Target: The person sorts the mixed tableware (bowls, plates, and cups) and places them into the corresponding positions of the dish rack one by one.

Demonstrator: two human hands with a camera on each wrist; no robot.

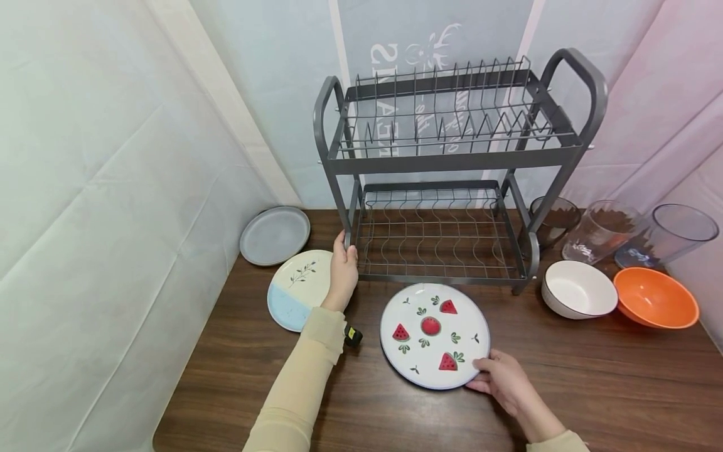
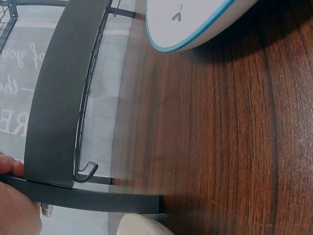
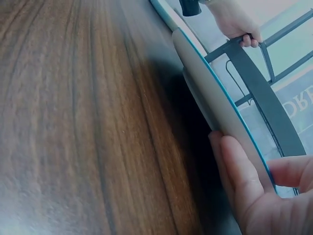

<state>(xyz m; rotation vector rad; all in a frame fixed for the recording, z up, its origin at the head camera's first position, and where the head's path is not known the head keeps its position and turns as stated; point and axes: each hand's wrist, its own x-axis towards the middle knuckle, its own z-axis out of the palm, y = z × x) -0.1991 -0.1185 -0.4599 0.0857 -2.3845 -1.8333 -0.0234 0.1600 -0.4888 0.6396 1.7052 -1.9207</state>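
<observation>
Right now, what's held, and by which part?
The right hand holds the watermelon plate by its rim; the left hand, the dish rack by its left side.

The brown wood-grain table (image 1: 395,417) carries a two-tier rack (image 1: 452,163) at its far middle. Left of it lie a grey plate (image 1: 275,235) and, nearer, a cream-and-blue plate (image 1: 299,289). To the right, a white bowl (image 1: 580,289) and an orange bowl (image 1: 655,298) stand side by side, with a dark glass (image 1: 556,216), a clear glass (image 1: 599,229) and a bluish glass (image 1: 669,238) beyond them.

Glossy plate (image 1: 435,337), matt metal rack (image 1: 452,164)
</observation>
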